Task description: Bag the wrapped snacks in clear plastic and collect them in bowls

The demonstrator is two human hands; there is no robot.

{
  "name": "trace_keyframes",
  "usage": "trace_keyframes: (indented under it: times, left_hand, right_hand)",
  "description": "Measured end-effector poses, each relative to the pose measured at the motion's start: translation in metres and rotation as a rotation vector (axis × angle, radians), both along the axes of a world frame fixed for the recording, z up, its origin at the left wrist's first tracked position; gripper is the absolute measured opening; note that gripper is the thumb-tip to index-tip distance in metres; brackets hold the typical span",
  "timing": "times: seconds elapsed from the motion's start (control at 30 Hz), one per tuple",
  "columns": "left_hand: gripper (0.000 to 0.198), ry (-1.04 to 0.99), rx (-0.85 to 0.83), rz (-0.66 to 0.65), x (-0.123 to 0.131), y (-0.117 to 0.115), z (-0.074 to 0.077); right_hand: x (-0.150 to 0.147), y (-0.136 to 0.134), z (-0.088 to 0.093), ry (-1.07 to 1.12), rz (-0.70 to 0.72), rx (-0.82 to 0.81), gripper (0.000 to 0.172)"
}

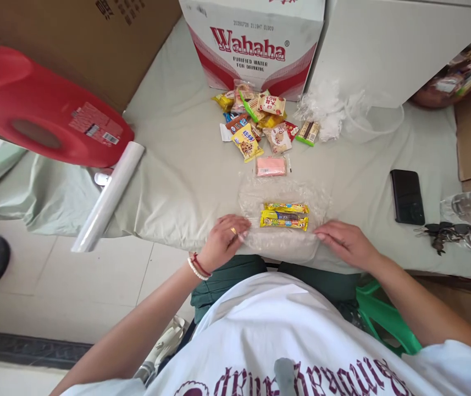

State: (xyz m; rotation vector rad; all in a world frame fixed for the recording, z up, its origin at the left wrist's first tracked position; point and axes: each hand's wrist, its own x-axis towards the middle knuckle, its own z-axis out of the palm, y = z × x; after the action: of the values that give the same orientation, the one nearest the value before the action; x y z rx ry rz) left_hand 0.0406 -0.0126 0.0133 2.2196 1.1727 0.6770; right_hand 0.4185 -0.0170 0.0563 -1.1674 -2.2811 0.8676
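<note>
Two yellow snack bars (284, 215) lie side by side on a clear plastic sheet (284, 242) at the near edge of the tabletop (177, 176), between the two hands. The left hand (223, 237) rests on the sheet's left border, fingers loosely curled with their tips pressing the film just beside the bars – its grip is not closed on anything. The right hand (344, 242) lies flat on the sheet's right border, fingers together, also clamping nothing. A pink packet (271, 166) sits just beyond the sheet; farther back, toward the far edge, a heap of snacks (260, 124) lies before the Wahaha box (255, 44) (purified water). A phone (407, 196) lies toward the right edge.
</note>
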Motion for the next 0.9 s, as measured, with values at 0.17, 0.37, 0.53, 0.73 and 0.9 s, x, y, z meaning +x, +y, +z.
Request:
trace_keyframes:
  times: [0.17,0.37,0.53,0.73,0.9]
  left_hand:
    - [0.015,0.16,-0.033,0.428,0.012,0.039,-0.002]
    - [0.02,0.121,0.208,0.74,0.01,0.046,0.008]
    - [0.032,0.049,0.489,0.431,0.032,0.003,0.03]
    - [0.056,0.402,0.211,0.06,0.079,0.001,0.017]
    - [0.051,0.412,0.11,0.07,0.086,0.009,0.008]
  right_hand:
    - [0.002,0.058,0.013,-0.236,-0.198,-0.185,0.031]
    - [-0.028,0.117,0.015,-0.508,-0.281,0.062,0.039]
    - [-0.074,0.133,0.003,-0.588,-0.2,-0.01,0.061]
    - [-0.085,0.136,0.004,-0.523,-0.218,-0.189,0.04]
    - [-0.072,0.095,0.02,-0.409,0.169,0.055,0.034]
